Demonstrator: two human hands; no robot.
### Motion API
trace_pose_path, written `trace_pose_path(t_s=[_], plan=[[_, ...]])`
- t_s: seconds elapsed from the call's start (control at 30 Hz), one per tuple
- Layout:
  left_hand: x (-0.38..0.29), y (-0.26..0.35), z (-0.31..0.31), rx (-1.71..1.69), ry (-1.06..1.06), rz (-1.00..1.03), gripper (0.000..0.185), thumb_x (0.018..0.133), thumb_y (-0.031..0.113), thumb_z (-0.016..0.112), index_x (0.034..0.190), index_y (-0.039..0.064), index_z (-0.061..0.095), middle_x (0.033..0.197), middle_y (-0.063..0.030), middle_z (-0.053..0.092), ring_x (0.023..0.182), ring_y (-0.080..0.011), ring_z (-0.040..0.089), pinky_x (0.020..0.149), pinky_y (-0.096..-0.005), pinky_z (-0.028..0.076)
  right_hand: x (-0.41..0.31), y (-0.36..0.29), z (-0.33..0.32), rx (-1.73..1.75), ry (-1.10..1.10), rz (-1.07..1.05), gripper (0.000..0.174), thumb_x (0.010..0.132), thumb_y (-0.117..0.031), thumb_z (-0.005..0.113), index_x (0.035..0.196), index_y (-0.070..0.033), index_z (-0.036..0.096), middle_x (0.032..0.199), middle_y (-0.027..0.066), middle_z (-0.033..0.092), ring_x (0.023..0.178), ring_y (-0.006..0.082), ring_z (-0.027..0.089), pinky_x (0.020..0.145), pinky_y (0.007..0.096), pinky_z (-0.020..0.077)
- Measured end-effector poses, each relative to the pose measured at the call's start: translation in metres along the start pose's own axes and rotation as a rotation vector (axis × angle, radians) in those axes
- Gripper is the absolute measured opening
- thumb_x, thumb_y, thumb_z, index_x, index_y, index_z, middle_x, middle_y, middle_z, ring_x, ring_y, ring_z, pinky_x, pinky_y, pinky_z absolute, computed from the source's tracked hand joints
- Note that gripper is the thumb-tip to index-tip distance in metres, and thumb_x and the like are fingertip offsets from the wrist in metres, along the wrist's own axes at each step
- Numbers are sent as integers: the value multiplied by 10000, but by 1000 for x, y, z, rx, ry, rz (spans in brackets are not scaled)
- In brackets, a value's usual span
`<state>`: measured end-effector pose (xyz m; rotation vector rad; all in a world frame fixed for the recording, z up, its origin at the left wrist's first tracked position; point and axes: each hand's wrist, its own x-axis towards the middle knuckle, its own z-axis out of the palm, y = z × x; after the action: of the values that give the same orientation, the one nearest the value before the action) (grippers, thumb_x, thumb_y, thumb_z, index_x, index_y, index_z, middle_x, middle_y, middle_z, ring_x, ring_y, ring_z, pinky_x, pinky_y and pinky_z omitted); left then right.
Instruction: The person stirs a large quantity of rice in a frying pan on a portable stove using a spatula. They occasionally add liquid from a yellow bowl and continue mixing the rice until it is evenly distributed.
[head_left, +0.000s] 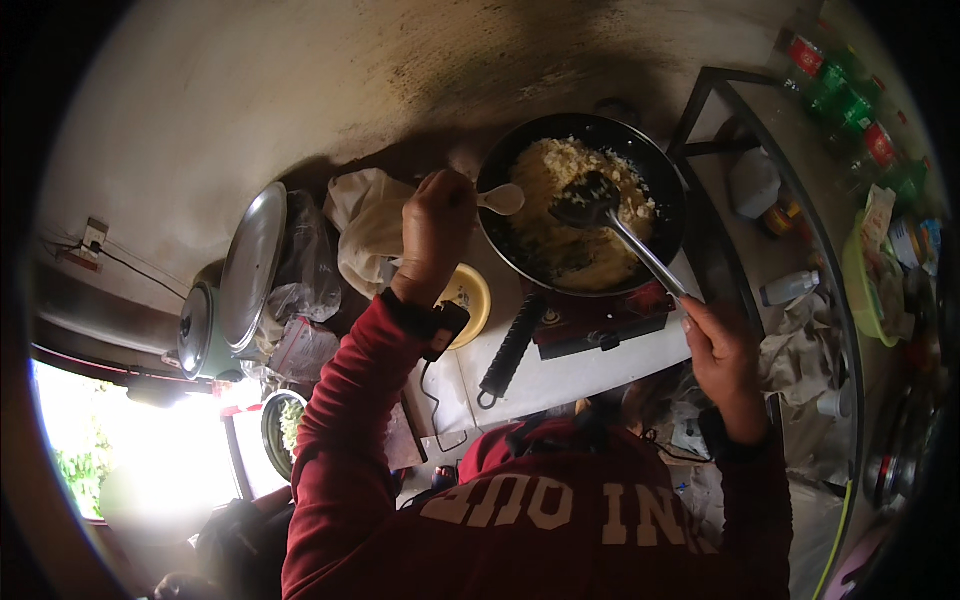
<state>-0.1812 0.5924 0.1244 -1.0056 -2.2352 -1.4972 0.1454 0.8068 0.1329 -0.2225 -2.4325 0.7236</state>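
Note:
A black frying pan (540, 270) with a pale, crumbly food (576, 159) in it, perhaps egg or rice, sits on a portable stove (600, 330). My left hand (441, 217) grips a small spoon (504, 199), whose bowl is over the pan's left rim. The fingers of my right hand (721, 352) are closed on the metal handle of a spatula (649, 259); its black blade rests among the food. Below my left hand is a yellow bowl (480, 300), partly hidden by my wrist. The pan's black handle (514, 341) points down towards me.
A cloth (364, 225), a large metal lid (255, 266) and plastic bags (306, 277) lie to the left. Further down is a pot of chopped greens (289, 420). A black metal frame (806, 202) stands right of the stove, with several bottles (855, 112) beyond it.

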Motion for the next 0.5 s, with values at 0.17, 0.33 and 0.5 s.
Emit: trace_pose_path(t_s=[0.17, 0.33, 0.5], plan=[[8, 17, 25, 177, 1, 180, 50, 876, 19, 637, 847, 60, 639, 873, -154, 669, 791, -390, 668, 675, -440, 543, 6, -3, 13, -4, 89, -99, 419, 837, 63, 674, 1226, -91, 687, 843, 109, 624, 709, 288, 654, 583, 379, 534], [13, 31, 34, 172, -27, 143, 32, 868, 23, 634, 852, 50, 640, 870, -169, 668, 790, -405, 672, 674, -451, 544, 3, -11, 29, -64, 58, -56, 450, 822, 89, 676, 1232, -96, 686, 896, 111, 643, 726, 295, 665, 601, 393, 536], [9, 32, 37, 144, -64, 68, 41, 860, 13, 618, 845, 46, 637, 853, -178, 663, 774, -414, 667, 667, -461, 537, -2, -15, 39, -112, 14, 17, 438, 820, 70, 688, 1218, -113, 687, 908, 117, 637, 776, 332, 684, 627, 420, 547]])
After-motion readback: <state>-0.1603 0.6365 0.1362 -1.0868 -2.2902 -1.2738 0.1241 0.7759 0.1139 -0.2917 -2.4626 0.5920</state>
